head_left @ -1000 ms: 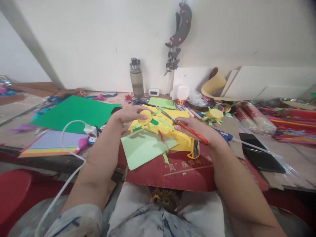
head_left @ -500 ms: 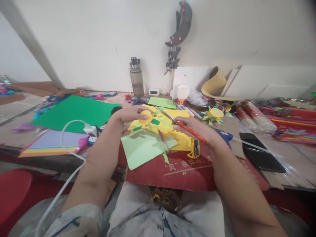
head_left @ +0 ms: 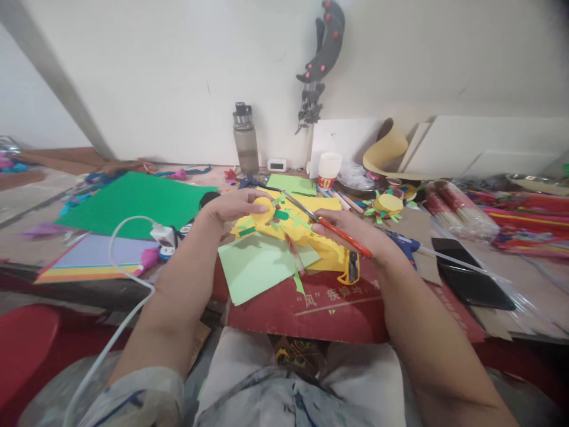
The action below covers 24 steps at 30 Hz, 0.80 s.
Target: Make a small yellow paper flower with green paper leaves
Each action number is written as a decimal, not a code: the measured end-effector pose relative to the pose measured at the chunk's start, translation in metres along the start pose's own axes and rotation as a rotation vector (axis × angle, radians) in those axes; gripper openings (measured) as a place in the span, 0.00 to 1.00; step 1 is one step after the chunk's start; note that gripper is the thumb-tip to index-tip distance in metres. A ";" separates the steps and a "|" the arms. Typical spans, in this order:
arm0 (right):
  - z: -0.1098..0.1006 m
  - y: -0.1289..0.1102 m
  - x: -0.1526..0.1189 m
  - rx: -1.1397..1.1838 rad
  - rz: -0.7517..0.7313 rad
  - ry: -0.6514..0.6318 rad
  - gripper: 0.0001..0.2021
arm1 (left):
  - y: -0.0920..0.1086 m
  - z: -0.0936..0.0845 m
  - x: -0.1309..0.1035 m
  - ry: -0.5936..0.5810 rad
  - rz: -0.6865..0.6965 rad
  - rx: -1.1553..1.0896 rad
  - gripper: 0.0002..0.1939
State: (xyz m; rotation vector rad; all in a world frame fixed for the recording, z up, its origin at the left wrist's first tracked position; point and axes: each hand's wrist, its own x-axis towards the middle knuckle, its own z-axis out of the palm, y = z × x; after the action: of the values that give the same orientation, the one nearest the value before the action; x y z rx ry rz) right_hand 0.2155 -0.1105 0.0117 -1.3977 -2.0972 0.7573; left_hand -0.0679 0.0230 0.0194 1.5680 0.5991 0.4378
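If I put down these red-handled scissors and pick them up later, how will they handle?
The scissors should probably stay stiff, judging by their metallic-looking blades. Since those blades reach well past the right hand, the far end might swing widely with a small wrist turn.

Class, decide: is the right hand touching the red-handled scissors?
Touching. The head view shows the right hand holding the scissors, their red handle lying against it.
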 end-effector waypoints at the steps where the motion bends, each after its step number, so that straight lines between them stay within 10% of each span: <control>1: 0.000 0.000 0.000 -0.003 -0.002 -0.001 0.21 | -0.001 -0.001 0.000 -0.022 0.001 0.008 0.22; 24: 0.000 0.001 0.001 -0.017 -0.015 -0.040 0.22 | -0.004 -0.012 0.000 0.053 -0.016 0.303 0.25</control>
State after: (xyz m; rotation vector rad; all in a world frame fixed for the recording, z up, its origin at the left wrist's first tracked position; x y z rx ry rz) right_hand 0.2158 -0.1095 0.0114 -1.3848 -2.1471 0.7691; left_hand -0.0753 0.0327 0.0165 1.8422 0.7445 0.3910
